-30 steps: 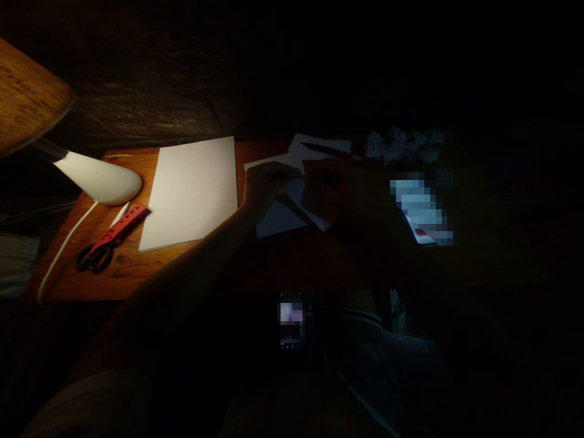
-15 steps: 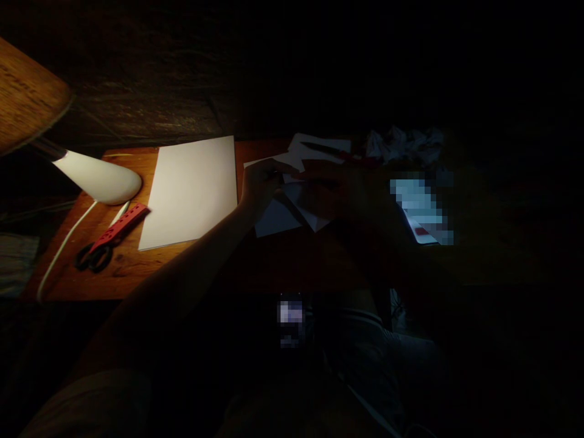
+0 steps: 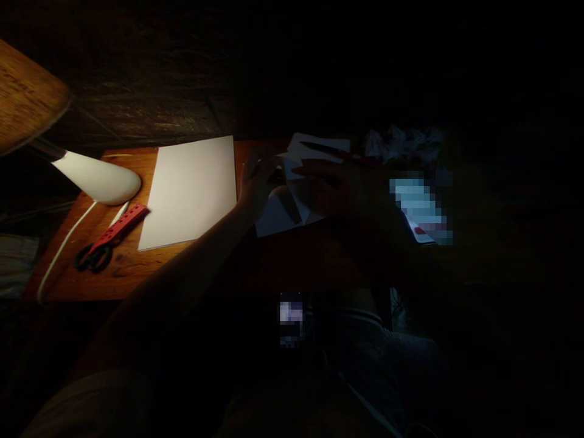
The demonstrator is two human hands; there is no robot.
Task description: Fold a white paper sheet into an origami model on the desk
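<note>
A folded sheet of white paper (image 3: 278, 213) with creases lies on the wooden table, partly in shadow, between my two hands. My left hand (image 3: 258, 179) grips its left side with bent fingers. From the right, my right hand (image 3: 335, 182) reaches over the sheet, its fingers on the paper's upper right part; darkness blurs their outline. Just behind the hands rests another piece of white paper (image 3: 314, 143). A dark, pointed tool with a red handle (image 3: 358, 159), perhaps scissors, lies across it.
On the left stand a lamp (image 3: 98, 176) with a wooden shade and a stack of white paper (image 3: 191, 194). Red-and-black scissors (image 3: 116, 231) lie near the lamp's cord. A lit phone (image 3: 417, 210) is at the right, below crumpled paper (image 3: 401, 145).
My left fingers have shifted and bent more over the sheet. The right hand has come further into view on the paper, whose upper part has changed its fold.
</note>
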